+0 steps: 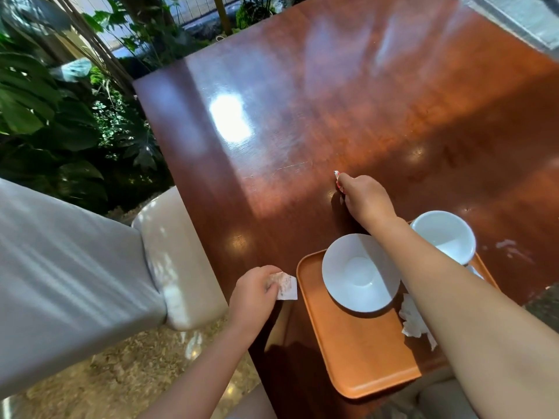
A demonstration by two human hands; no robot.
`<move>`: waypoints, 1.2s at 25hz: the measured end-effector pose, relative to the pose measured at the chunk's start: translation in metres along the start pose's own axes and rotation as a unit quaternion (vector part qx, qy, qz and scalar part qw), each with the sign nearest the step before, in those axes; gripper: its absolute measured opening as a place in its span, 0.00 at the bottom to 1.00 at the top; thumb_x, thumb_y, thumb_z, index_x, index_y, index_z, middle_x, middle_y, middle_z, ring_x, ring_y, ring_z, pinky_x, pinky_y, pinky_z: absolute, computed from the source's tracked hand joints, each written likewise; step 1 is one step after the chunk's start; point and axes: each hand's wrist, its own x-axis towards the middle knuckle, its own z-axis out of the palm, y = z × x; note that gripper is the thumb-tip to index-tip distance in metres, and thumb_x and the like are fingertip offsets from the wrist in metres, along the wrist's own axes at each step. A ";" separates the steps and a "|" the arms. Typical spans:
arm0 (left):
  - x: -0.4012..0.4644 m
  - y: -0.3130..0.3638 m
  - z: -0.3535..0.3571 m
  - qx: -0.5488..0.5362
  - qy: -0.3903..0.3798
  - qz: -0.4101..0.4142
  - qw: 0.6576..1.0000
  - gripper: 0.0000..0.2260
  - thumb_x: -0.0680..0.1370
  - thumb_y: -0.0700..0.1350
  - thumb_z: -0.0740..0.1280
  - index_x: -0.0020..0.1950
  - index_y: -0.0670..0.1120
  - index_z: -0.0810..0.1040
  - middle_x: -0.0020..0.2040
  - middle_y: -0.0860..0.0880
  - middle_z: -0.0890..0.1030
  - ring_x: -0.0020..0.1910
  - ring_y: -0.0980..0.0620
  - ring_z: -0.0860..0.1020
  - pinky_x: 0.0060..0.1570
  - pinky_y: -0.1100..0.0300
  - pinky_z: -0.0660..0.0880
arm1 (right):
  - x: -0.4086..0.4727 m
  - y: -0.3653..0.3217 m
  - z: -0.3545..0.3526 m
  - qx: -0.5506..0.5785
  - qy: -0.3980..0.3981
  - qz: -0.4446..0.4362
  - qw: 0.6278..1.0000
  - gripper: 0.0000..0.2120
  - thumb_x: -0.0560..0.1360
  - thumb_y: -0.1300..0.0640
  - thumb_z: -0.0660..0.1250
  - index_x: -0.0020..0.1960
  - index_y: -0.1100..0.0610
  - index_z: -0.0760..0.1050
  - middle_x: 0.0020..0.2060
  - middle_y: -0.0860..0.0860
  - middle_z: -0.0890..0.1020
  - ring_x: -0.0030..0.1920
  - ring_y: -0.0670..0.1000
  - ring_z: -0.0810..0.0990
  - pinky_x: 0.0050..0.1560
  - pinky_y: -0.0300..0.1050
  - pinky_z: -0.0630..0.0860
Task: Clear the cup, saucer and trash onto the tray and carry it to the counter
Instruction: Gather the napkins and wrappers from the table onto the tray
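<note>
While your left grip [254, 290] clenches a crumpled receipt [286, 286] at lower centre, your right grip [364, 198] pinches a small wrapper [336, 176] above the tray [363, 355].

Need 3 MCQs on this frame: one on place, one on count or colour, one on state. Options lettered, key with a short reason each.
1. Where does the saucer sit?
A. on the orange tray
B. on the bare table
C. on the chair

2. How many white dishes are on the tray?
A. one
B. two
C. four

3. What is the left hand doing?
A. lying flat and empty
B. pinching a printed paper slip
C. lifting the tray

Key: 1 A, the saucer rests inside the tray's far end. 2 B, the saucer and the cup are the only dishes there, beside a crumpled napkin. 3 B, its fingers close on the slip just left of the tray, while the right hand pinches a small red and white wrapper over the table.
</note>
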 end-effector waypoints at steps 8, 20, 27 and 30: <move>-0.005 0.016 -0.016 -0.130 -0.013 -0.045 0.990 0.09 0.76 0.40 0.65 0.51 0.49 0.83 0.44 0.55 0.83 0.43 0.59 0.81 0.43 0.59 0.79 | -0.075 -0.013 -0.037 0.030 0.204 -0.121 0.971 0.10 0.72 0.69 0.63 0.50 0.64 0.79 0.42 0.61 0.84 0.45 0.62 0.82 0.42 0.54 0.81; -0.083 0.041 0.043 -0.047 0.007 0.021 0.999 0.04 0.73 0.44 0.69 0.44 0.50 0.84 0.34 0.61 0.80 0.35 0.63 0.78 0.35 0.71 0.72 | -0.265 0.014 -0.007 0.011 0.159 -0.189 0.969 0.05 0.70 0.68 0.67 0.45 0.63 0.80 0.42 0.57 0.84 0.46 0.58 0.82 0.43 0.50 0.80; -0.100 0.035 0.074 0.053 0.049 0.042 0.997 0.09 0.75 0.47 0.68 0.52 0.45 0.82 0.45 0.49 0.84 0.45 0.51 0.79 0.41 0.52 0.79 | -0.290 0.023 0.019 -0.012 0.110 -0.210 0.972 0.03 0.68 0.65 0.71 0.42 0.61 0.79 0.39 0.54 0.83 0.43 0.56 0.81 0.37 0.47 0.79; -0.098 0.034 0.081 0.107 0.074 0.075 0.989 0.11 0.75 0.48 0.68 0.55 0.46 0.81 0.50 0.49 0.81 0.51 0.50 0.76 0.40 0.52 0.79 | -0.288 0.024 0.025 -0.021 0.105 -0.231 0.967 0.05 0.66 0.63 0.74 0.41 0.59 0.80 0.40 0.53 0.84 0.44 0.55 0.82 0.43 0.46 0.79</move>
